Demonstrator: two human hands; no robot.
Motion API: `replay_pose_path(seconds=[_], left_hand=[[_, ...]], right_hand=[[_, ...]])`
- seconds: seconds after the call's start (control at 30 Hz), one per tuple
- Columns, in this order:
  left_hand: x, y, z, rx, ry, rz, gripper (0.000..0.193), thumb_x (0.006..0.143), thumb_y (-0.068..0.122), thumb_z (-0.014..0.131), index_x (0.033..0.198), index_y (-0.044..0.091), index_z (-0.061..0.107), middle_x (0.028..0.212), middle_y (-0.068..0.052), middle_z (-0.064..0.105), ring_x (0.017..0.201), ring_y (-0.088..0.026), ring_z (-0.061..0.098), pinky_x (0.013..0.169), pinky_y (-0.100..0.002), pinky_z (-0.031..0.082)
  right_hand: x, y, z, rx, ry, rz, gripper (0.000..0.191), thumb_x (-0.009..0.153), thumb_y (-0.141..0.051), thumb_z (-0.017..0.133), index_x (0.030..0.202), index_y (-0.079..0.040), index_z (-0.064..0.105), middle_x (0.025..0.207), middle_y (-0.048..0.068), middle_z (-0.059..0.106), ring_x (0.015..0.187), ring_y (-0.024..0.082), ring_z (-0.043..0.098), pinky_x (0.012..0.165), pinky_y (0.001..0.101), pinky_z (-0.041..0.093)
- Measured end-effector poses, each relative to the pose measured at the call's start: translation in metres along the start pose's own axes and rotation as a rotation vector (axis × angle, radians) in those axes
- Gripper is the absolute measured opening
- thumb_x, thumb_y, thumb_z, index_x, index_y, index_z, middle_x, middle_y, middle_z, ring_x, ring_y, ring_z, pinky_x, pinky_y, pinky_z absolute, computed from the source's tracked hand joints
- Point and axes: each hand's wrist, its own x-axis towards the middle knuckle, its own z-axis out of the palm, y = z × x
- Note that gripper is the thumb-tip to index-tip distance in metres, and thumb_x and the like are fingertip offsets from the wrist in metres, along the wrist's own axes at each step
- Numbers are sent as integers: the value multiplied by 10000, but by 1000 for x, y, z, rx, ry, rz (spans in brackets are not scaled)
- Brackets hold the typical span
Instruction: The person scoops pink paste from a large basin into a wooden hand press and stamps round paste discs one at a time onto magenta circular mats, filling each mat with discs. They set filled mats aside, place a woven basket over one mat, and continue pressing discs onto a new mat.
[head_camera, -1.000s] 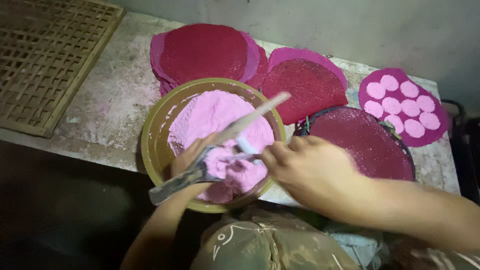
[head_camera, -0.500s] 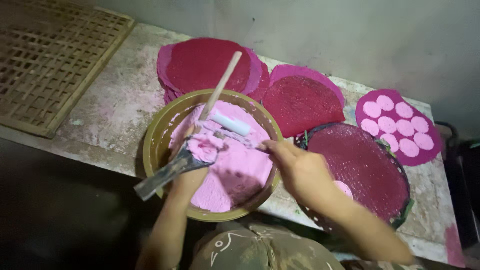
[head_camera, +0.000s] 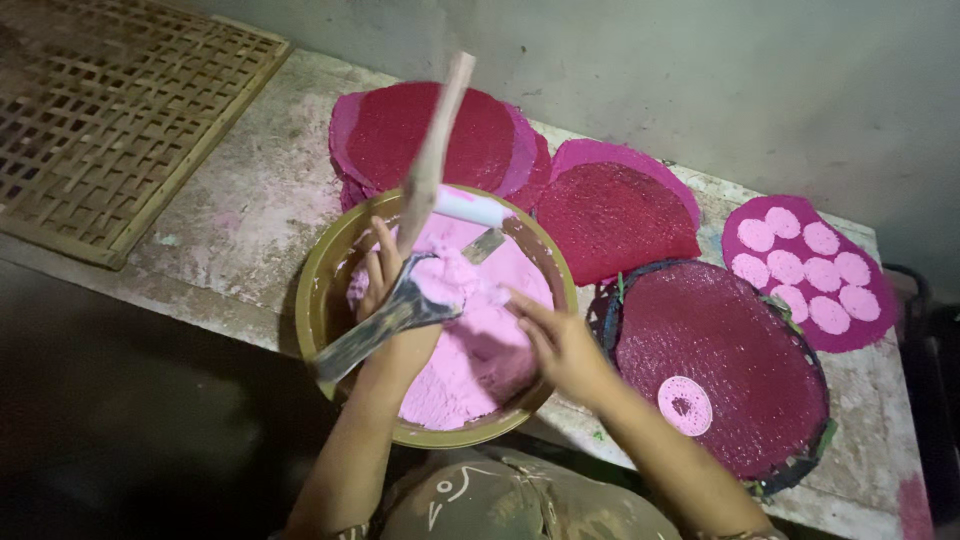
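**A:** Your left hand (head_camera: 395, 300) grips a flat metal scraper (head_camera: 400, 315), fingers wrapped round its handle, a heap of pink paste (head_camera: 450, 278) riding on the blade over the big olive-brown bowl (head_camera: 322, 300). Where's your right?

**B:** Your right hand (head_camera: 560, 345) sits low over the bowl, fingers stretched out and half open, tips touching the paste and gripping nothing. A pale wooden stick (head_camera: 432, 160) with a white roller (head_camera: 472, 208) at its foot leans across the far rim.

**A:** What might go wrong?

**B:** The blade is tilted and loaded; tip it further and the heap could slide off, perhaps over the rim onto the bench (head_camera: 230, 220). The leaning stick looks loosely propped; a knock from your wrist could topple it.

**A:** And the containers?

**B:** The bowl is well filled with pink paste. Just beside it, a round dark-red woven tray (head_camera: 760, 400) carries one pink disc (head_camera: 685, 405); a magenta mat (head_camera: 745, 270) beyond holds about ten.
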Motion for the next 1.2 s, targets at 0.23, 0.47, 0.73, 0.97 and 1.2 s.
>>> replay_pose_path(seconds=[0.23, 0.47, 0.73, 0.97, 1.2], left_hand=[[12, -31, 2, 148, 210, 214, 1037, 875, 491, 759, 1596, -9, 206, 1271, -326, 562, 1068, -471, 630, 812, -491, 565], [-4, -36, 16, 160, -204, 275, 910, 918, 463, 669, 1630, 83, 248, 1004, -98, 632, 582, -169, 549, 461, -320, 478], [-39, -37, 11, -269, -317, 345, 701, 889, 263, 699, 1532, 123, 457, 1104, -133, 658, 991, -316, 656, 866, -443, 515], [-22, -52, -13, -123, -427, 103, 438, 856, 283, 717, 1233, 99, 591, 1140, -167, 688, 1038, -307, 691, 942, -441, 546], [-33, -25, -6, -307, -359, 180, 664, 900, 216, 622, 1544, 192, 460, 1296, -159, 656, 1188, -340, 640, 995, -431, 512]], right_hand=[[-16, 6, 4, -12, -158, -210, 443, 959, -116, 574, 1396, -149, 640, 892, 206, 777, 643, 208, 667, 702, 343, 571], [20, -44, -67, -475, -447, -374, 402, 860, -221, 695, 1245, -110, 729, 1107, 155, 773, 903, 280, 739, 780, 417, 570], [-22, -72, -18, -1211, -223, -858, 355, 877, -170, 595, 1189, 0, 587, 959, 120, 658, 821, 268, 703, 676, 401, 569], [-60, -117, -92, -1092, -62, -725, 530, 675, -177, 622, 1193, -67, 633, 963, 72, 678, 821, 272, 723, 640, 399, 576], [-23, -94, 10, -1300, -103, -794, 164, 914, -146, 591, 1011, -14, 613, 818, 127, 656, 674, 276, 710, 556, 393, 560]])
